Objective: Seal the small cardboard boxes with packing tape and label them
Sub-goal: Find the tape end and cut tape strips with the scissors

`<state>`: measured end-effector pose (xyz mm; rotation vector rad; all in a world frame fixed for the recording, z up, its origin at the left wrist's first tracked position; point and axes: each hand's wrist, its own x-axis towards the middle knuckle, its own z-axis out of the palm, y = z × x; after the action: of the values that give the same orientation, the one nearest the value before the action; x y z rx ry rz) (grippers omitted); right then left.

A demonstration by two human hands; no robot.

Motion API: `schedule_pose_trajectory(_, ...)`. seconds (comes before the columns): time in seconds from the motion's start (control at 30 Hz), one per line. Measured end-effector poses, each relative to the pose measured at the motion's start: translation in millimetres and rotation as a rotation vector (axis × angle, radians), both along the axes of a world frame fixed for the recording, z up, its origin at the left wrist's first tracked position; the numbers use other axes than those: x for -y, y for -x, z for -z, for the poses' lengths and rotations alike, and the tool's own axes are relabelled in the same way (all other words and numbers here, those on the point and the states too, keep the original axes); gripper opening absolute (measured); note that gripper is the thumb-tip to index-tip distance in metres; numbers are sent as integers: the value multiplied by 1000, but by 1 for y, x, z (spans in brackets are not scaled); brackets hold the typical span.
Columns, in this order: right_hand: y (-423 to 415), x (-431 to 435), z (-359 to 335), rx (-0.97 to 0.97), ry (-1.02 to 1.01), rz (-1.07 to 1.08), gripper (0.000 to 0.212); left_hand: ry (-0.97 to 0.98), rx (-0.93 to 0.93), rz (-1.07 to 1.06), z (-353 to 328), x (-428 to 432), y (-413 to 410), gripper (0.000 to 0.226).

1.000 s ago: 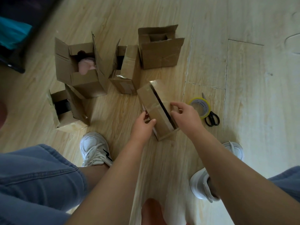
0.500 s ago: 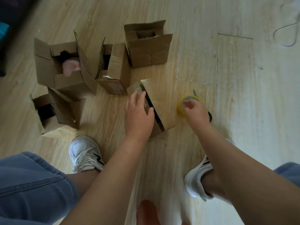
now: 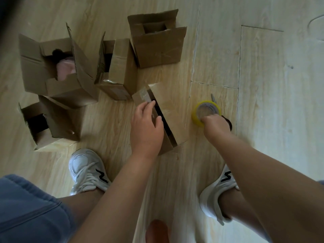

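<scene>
Cardboard box (image 3: 173, 111) lies on the wooden floor (image 3: 263, 85) just ahead of the feet, a dark slit between its flaps. Left hand (image 3: 147, 127) rests on the left flap, fingers loosely extended. Right hand (image 3: 216, 125) curls round the yellow tape roll (image 3: 204, 111) beside the box, scissors (image 3: 228, 123) against it. Beyond, four open boxes (image 3: 121, 67) cluster.

Floor (image 3: 263, 67): light wood-grain planks, fills the whole frame; matte finish.
Seams (image 3: 239, 85): thin dark joint lines, running upward and across in the right half of the frame.
Tone: warm yellow at centre and left, paler and washed out toward the right edge.
Light: soft, even, shadows faint.
Upper left corner: dark blurred shape (image 3: 4, 13), unidentifiable.
</scene>
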<state>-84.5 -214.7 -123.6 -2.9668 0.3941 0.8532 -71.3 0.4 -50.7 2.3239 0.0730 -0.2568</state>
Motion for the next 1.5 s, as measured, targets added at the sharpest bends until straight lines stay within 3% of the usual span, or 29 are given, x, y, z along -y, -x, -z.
schedule_pose_trajectory(0.13,2,-1,-2,79,-53,92,42,33,5,-9,-4,-2,0,44)
schedule_pose_trajectory(0.3,1,-13,-33,248,-267,259,36,92,0,-18,-17,-3,1,39)
schedule_pose_trajectory(0.5,4,-41,-104,468,-841,682,32,236,-37,-23,-44,-6,3,36)
schedule_pose_trajectory(0.67,26,-62,-154,455,-1133,651,40,392,-70,-7,-67,-11,5,43)
schedule_pose_trajectory(0.77,33,-72,-167,397,-1186,571,42,489,-105,72,-78,-19,7,56)
schedule_pose_trajectory(0.9,38,-79,-172,325,-1224,518,42,440,-129,130,-78,-32,10,63)
schedule_pose_trajectory(1.13,37,-83,-162,268,-1250,560,35,452,-11,61,-75,-34,17,38)
schedule_pose_trajectory(1.37,35,-78,-154,282,-1259,582,37,470,36,33,-72,-31,17,28)
schedule_pose_trajectory(1.5,35,-74,-155,348,-1326,660,26,510,-106,59,-76,-34,16,30)
